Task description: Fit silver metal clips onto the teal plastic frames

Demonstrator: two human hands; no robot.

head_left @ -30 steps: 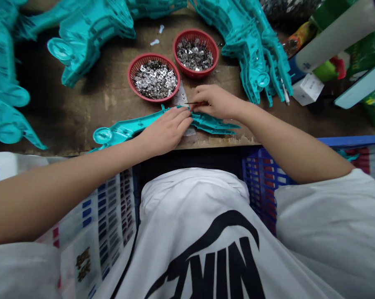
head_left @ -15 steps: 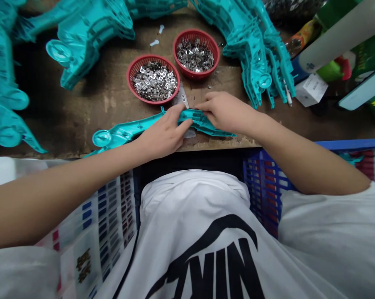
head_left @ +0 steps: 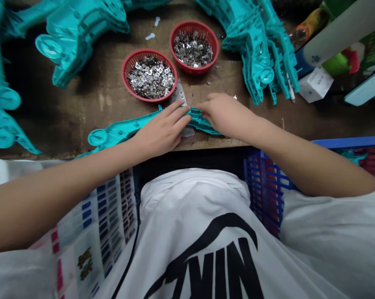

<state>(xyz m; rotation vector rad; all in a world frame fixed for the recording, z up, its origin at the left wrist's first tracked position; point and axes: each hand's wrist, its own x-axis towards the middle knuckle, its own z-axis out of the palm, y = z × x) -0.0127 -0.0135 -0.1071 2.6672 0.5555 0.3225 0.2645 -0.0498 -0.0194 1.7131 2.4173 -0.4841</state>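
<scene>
Currently held: a teal part (head_left: pixel 122 129), long ribbed plastic with a round disc at its left end, lying flat along the near edge of the wooden surface (head_left: pixel 66 124).
Left hand (head_left: pixel 159 126): over the middle of the part; grip spread, fingers fanned across the plastic and pressing on it.
Right hand (head_left: pixel 226 116): on the part's right end, just beside the left fingertips; grip pressed together on the plastic.
Under the part: a metal strip (head_left: pixel 179 94), running out farther across the surface, just beside the left basket.
Far of the hands: two red baskets (head_left: pixel 134 55), side by side, heaped with small metal pieces (head_left: pixel 150 79).
Left and far right: piles of teal parts (head_left: pixel 256 50), much like the held one.
Far right corner: a white box (head_left: pixel 315 85).
Near: a blue crate (head_left: pixel 262 187) below the surface's edge, by the person's white shirt (head_left: pixel 190 232).
</scene>
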